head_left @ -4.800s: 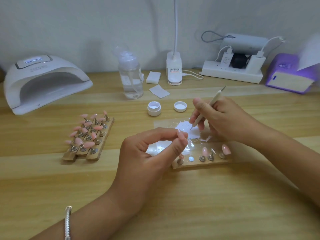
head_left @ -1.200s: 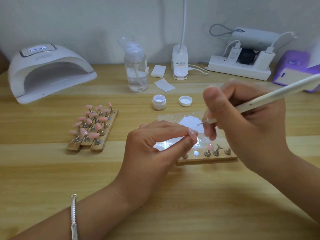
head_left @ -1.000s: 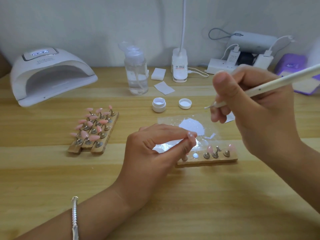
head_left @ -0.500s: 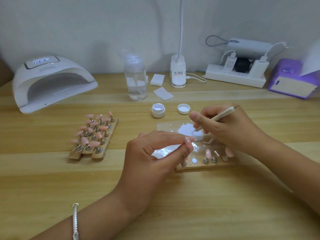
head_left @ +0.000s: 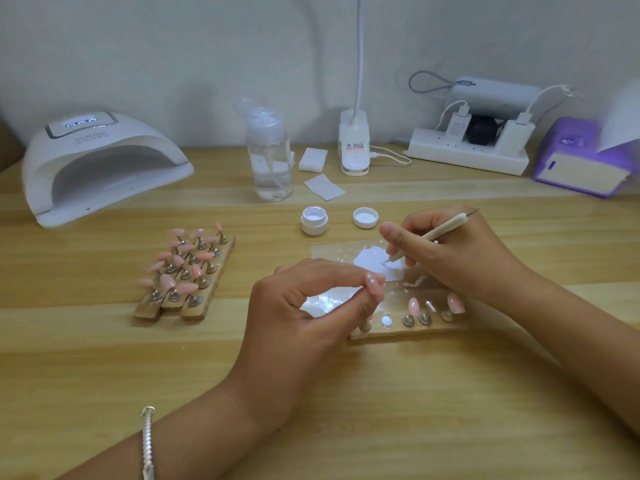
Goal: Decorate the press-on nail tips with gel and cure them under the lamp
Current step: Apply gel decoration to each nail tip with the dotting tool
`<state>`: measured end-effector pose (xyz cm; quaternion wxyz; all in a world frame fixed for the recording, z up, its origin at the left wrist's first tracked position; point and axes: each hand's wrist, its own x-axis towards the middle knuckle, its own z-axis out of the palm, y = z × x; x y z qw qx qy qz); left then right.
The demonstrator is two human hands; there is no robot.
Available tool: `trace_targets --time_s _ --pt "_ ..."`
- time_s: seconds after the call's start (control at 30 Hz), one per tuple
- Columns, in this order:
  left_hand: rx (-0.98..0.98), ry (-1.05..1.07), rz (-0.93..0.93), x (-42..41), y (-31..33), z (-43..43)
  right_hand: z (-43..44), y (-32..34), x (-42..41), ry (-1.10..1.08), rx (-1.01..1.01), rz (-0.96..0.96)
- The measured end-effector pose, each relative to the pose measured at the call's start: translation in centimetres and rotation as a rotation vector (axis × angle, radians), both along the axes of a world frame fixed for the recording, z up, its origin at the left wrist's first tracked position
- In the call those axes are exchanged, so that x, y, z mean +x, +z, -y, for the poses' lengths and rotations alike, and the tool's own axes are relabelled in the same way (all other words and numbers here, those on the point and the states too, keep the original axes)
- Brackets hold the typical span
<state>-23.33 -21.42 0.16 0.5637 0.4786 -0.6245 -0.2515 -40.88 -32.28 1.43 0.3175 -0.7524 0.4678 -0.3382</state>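
Observation:
My left hand (head_left: 304, 317) pinches a pink nail tip (head_left: 374, 284) on its stand between thumb and forefinger, just above the left end of a wooden holder strip (head_left: 408, 329). Two more pink tips (head_left: 414, 306) stand on that strip. My right hand (head_left: 446, 251) grips a white dotting tool (head_left: 433, 235) like a pen, its point touching a white gel patch on the clear mixing sheet (head_left: 370, 263). An open gel jar (head_left: 314, 220) and its lid (head_left: 365, 217) sit behind the sheet. The white curing lamp (head_left: 100, 164) stands at the far left.
A wooden rack with several pink tips (head_left: 187, 271) lies left of centre. Behind are a clear pump bottle (head_left: 268, 157), white wipes (head_left: 323, 187), a desk-lamp base (head_left: 354, 147), a power strip with chargers (head_left: 467, 154) and a purple box (head_left: 581, 168) at the far right.
My right hand, raised close to the camera with the tool a second ago, has come down to the mixing sheet, tool point on the gel. My left hand keeps holding the nail tip.

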Motion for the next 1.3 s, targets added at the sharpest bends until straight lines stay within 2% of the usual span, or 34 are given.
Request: trace_targets --time_s 0.2,0.27,0.57,0.7,1.3 --pt "0.013 -0.001 -0.017 0.0 0.0 0.0 0.1 -0.3 -0.1 -0.002 -0.024 -0.030" --pt "0.017 0.003 -0.014 0.0 0.0 0.0 -0.1 -0.1 -0.1 -0.027 -0.035 0.016" --pt "0.051 -0.006 -0.057 0.2 -0.2 0.0 -3.1 2.8 1.6 0.219 -0.137 0.489" --pt "0.046 -0.003 -0.056 0.2 -0.1 0.0 -4.1 3.4 1.9 0.251 -0.161 0.680" --pt "0.063 -0.032 -0.075 0.1 -0.1 0.2 -5.2 2.4 2.5 0.275 -0.053 0.583"
